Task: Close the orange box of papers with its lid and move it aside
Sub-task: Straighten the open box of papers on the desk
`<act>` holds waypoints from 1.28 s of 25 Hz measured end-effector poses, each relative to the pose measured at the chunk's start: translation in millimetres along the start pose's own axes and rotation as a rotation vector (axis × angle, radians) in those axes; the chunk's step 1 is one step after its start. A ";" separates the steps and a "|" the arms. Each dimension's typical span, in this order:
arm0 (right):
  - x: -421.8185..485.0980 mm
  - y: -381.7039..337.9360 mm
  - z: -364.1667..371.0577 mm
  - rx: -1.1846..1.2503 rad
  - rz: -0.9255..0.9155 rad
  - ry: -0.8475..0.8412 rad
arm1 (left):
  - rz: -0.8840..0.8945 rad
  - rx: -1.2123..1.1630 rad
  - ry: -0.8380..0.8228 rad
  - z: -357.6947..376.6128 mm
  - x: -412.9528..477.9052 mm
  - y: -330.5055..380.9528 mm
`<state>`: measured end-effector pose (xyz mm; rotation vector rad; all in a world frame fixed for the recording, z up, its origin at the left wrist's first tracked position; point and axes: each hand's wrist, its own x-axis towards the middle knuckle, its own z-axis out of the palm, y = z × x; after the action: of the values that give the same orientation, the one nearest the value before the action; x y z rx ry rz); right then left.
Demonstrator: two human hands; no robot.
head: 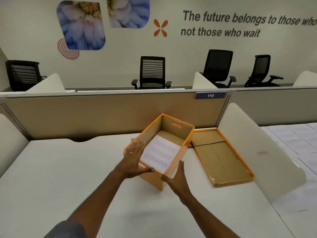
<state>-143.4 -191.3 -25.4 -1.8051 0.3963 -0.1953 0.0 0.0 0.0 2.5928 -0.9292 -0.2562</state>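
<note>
Right hand (178, 177) flat against the orange box (178, 152) near right wall, left hand (135, 158) spread on its left rim; neither clenched. Box sits mid-desk between the palms, papers (160, 152) inside. Likely light, stiff cardboard; side walls suit gripping. Lid (221, 157) lies upturned just right, untouched.

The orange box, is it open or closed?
Open. The orange box has no top on; papers show inside, and its lid lies upside down beside it.
</note>
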 end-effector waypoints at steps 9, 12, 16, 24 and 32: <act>27.7 18.5 20.8 0.189 0.181 0.024 | -0.152 -0.222 -0.154 -10.9 42.4 -73.6; 38.3 25.4 26.0 0.224 0.247 0.036 | -0.256 -0.310 -0.188 -19.7 55.3 -88.1; 48.3 28.6 20.7 0.251 0.289 0.003 | -0.272 -0.478 -0.318 -27.8 68.5 -99.2; 54.6 28.8 3.6 0.163 0.273 -0.038 | -0.301 -0.653 -0.285 -35.1 77.7 -96.3; 46.1 18.8 -46.5 0.153 0.189 -0.144 | -0.371 -0.851 -0.187 -12.5 33.3 -61.5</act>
<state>-119.3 -254.4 -34.3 -1.6094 0.4349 0.0360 64.4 26.1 -14.9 1.9223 -0.2635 -0.8047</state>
